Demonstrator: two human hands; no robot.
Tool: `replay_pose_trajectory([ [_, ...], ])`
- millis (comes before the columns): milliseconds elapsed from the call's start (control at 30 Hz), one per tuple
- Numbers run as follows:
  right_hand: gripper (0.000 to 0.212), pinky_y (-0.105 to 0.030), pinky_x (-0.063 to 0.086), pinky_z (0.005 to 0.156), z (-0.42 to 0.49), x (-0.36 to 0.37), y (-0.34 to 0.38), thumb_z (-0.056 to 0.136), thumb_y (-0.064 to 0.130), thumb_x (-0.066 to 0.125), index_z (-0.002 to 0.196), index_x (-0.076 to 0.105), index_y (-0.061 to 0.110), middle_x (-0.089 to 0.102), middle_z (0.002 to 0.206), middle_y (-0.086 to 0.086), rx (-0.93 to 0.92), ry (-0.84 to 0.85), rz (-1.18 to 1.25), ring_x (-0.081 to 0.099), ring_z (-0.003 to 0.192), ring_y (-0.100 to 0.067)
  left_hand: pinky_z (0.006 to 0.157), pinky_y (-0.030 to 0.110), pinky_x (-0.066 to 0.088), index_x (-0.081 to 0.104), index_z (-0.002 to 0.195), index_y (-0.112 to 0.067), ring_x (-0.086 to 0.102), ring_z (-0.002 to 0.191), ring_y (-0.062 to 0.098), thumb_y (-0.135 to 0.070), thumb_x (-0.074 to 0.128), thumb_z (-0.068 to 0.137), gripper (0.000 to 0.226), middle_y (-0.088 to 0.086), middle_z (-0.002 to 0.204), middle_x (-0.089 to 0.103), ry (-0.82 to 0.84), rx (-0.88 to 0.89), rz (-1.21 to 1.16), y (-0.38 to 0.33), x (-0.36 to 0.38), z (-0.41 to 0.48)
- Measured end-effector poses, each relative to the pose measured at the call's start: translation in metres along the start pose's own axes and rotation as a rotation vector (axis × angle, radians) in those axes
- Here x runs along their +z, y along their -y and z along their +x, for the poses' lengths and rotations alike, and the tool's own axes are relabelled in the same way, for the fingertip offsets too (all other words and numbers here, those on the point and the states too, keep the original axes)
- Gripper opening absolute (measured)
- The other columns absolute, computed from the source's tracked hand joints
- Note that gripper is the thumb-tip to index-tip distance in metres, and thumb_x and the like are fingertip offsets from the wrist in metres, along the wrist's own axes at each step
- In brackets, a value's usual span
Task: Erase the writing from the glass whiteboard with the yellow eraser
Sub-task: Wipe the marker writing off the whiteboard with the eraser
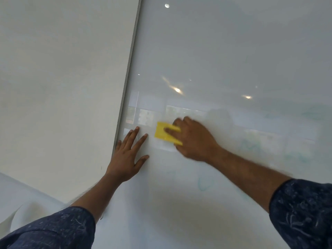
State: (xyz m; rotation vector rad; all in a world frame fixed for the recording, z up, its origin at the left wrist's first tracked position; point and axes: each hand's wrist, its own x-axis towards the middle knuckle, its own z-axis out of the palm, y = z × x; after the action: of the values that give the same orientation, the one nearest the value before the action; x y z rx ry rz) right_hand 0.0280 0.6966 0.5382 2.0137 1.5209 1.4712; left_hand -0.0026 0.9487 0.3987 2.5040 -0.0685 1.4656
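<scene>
Fingers of right hand gripping yellow eraser against glass whiteboard, left hand splayed flat, empty

Yellow eraser; faint green writing

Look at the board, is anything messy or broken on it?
Nothing broken. Faint green smears of writing remain on the glass whiteboard, below and right of the yellow eraser held by the right hand.
</scene>
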Motion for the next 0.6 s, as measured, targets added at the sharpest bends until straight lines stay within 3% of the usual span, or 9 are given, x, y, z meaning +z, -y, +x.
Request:
replay_pose_trajectory([
  [133, 0.055, -0.043, 0.049, 0.072, 0.003, -0.013, -0.016, 0.075, 0.028, 0.070, 0.129, 0.059, 0.019, 0.057, 0.109, -0.014, 0.211, -0.120, 0.016, 0.050, 0.089, -0.035, 0.120, 0.057, 0.019, 0.019, 0.158, -0.037, -0.002, 0.156, 0.015, -0.060, 0.036, 0.094, 0.070, -0.008, 0.170, -0.002, -0.017, 0.004, 0.002, -0.002, 0.003, 0.000],
  [300, 0.055, -0.043, 0.049, 0.075, -0.034, 0.020, 0.036, 0.076, 0.026, 0.069, 0.129, 0.059, 0.015, 0.058, 0.113, -0.017, -0.004, 0.035, 0.071, 0.053, 0.091, -0.036, 0.120, 0.057, 0.017, 0.018, 0.158, -0.037, -0.003, 0.156, 0.015, -0.059, 0.038, 0.095, 0.070, -0.008, 0.169, -0.003, -0.022, 0.004, -0.003, -0.002, 0.005, 0.000],
  [400, 0.055, -0.042, 0.050, 0.073, -0.034, 0.015, 0.028, 0.075, 0.025, 0.071, 0.128, 0.060, 0.014, 0.060, 0.113, -0.018, -0.081, 0.086, 0.006, 0.056, 0.092, -0.037, 0.120, 0.057, 0.017, 0.019, 0.158, -0.037, -0.004, 0.156, 0.013, -0.060, 0.038, 0.095, 0.070, -0.009, 0.169, -0.003, -0.017, 0.014, -0.006, 0.000, 0.003, 0.001],
  [600, 0.056, -0.041, 0.047, 0.069, -0.015, -0.008, -0.002, 0.075, 0.028, 0.071, 0.129, 0.059, 0.018, 0.057, 0.109, -0.015, 0.240, -0.088, -0.047, 0.051, 0.089, -0.036, 0.119, 0.057, 0.017, 0.018, 0.158, -0.038, -0.001, 0.156, 0.015, -0.058, 0.039, 0.095, 0.069, -0.010, 0.169, -0.004, -0.022, 0.019, 0.013, 0.000, 0.007, -0.002],
])
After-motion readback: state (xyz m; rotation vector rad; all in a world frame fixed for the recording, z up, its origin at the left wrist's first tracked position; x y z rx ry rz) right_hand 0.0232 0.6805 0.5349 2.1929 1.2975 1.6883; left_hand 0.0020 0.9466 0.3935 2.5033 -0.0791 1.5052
